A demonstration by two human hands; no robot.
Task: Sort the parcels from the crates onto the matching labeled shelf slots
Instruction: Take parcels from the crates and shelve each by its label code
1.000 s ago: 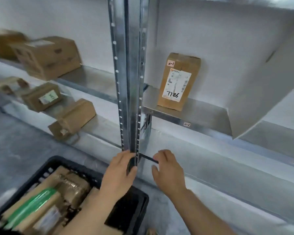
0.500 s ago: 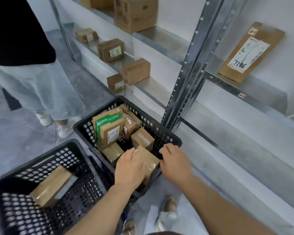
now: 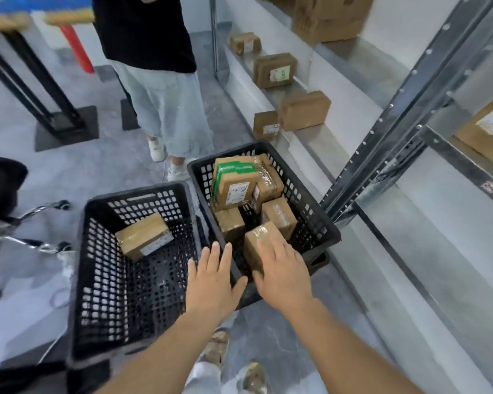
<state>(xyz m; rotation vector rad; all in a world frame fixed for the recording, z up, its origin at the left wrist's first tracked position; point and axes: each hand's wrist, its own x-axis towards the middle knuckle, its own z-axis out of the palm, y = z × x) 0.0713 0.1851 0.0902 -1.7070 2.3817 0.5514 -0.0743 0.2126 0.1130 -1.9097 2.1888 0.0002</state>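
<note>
Two black plastic crates stand on the floor in front of me. The right crate [image 3: 322, 223] holds several brown parcels, among them a green-taped one [image 3: 234, 180]. At its near end my right hand [image 3: 282, 268] grips a small taped parcel [image 3: 256, 237], fingers over the top and thumb down its left side. My left hand [image 3: 211, 282] hovers open with spread fingers over the rims between the two crates. One parcel [image 3: 143, 236] lies in the left crate [image 3: 97, 280]. On the shelf at the right, a parcel marked 77 [image 3: 490, 129] stands above a slot label [image 3: 491, 186].
A metal shelf upright [image 3: 396, 118] rises just right of the right crate. Several parcels [image 3: 305, 109] sit on the low shelf behind it. Another person [image 3: 165, 103] stands close behind the crates. A chair base [image 3: 40, 223] is at the left.
My view swung down from the shelf to the crates. Both hands dropped from the upright to the small parcel; now my left hand has come off it and spread open.
</note>
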